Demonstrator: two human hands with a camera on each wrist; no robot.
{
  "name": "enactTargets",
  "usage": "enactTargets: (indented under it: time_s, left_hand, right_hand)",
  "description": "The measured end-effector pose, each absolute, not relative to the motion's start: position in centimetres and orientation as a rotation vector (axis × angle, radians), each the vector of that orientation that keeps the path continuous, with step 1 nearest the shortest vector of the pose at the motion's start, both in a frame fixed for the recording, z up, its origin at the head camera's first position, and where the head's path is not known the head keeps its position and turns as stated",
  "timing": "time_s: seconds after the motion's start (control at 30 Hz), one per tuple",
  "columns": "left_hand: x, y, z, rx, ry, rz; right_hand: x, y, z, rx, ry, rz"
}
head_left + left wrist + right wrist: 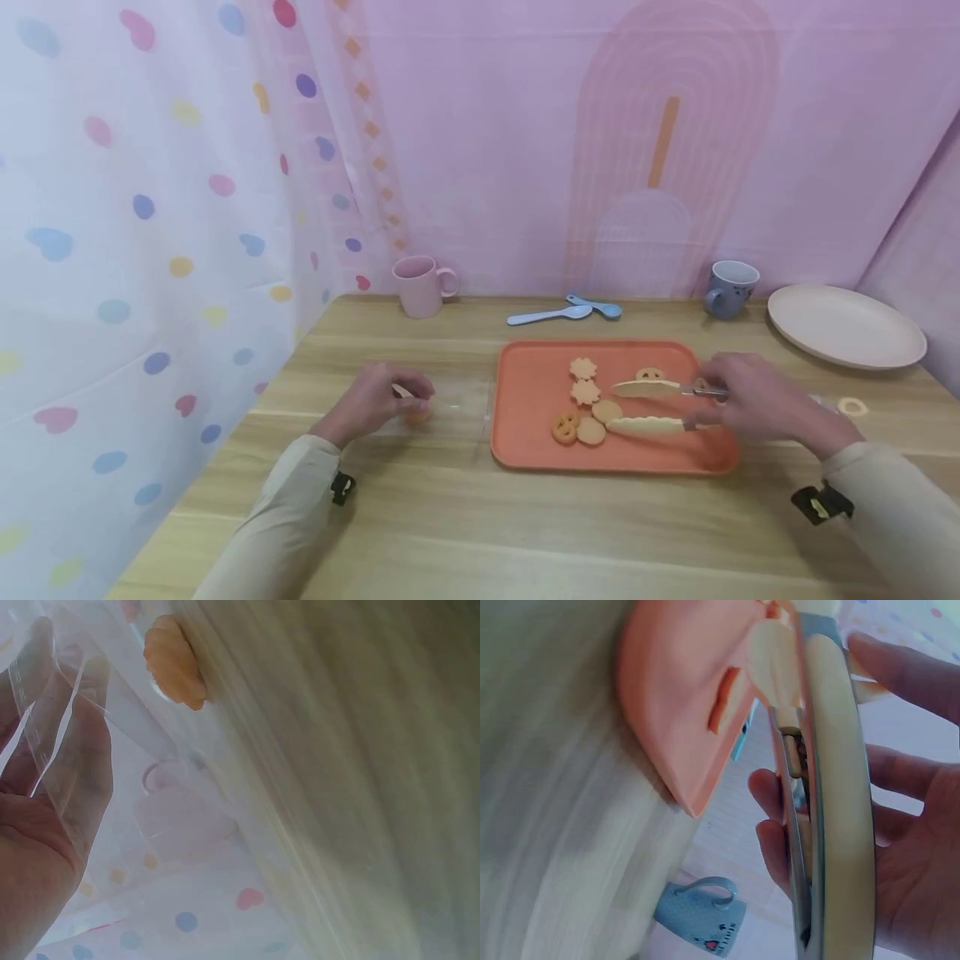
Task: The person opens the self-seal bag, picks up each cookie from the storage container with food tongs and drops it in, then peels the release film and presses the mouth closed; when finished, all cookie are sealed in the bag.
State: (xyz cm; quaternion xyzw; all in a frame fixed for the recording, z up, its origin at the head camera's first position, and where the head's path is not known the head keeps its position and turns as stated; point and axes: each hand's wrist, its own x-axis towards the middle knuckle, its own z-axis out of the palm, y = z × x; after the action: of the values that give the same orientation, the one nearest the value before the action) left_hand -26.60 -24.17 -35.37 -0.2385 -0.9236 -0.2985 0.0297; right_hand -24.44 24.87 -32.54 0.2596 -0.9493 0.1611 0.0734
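Note:
My left hand (378,402) holds the edge of a clear plastic bag (463,406) left of the tray; in the left wrist view its fingers (90,720) show through the film. A brown cookie (174,664) sits by the plastic, below the fingers. My right hand (753,396) grips tongs (844,795) with cream tips, their arms spread over the orange tray (525,367). On the tray are flower-shaped cookies (585,392), round cookies (591,431) and a pretzel-shaped cookie (565,427). Another cookie (649,374) lies behind the upper tong tip. Nothing visible sits between the tips.
Along the back stand a pink mug (420,287), two light-blue spoons (551,316), a blue mug (731,289) and a large pale plate (847,325). A cream ring (852,407) shows right of my right hand. Curtains (480,150) hang behind the wooden table (555,533).

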Motion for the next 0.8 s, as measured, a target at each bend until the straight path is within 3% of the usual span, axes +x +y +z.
enactTargets:
  time_s: [0.33, 0.8]
  left_hand:
    - [-26.6, -24.1, -35.2, -0.73, -2.838, -0.917]
    - [-26.7, -23.9, -35.1, -0.725, -2.861, -0.932]
  right_hand:
    - [-26.6, 25.0, -31.8, 0.911, -2.858, 0.591]
    - [-25.8, 24.6, -30.7, 0.915, -2.704, 0.557]
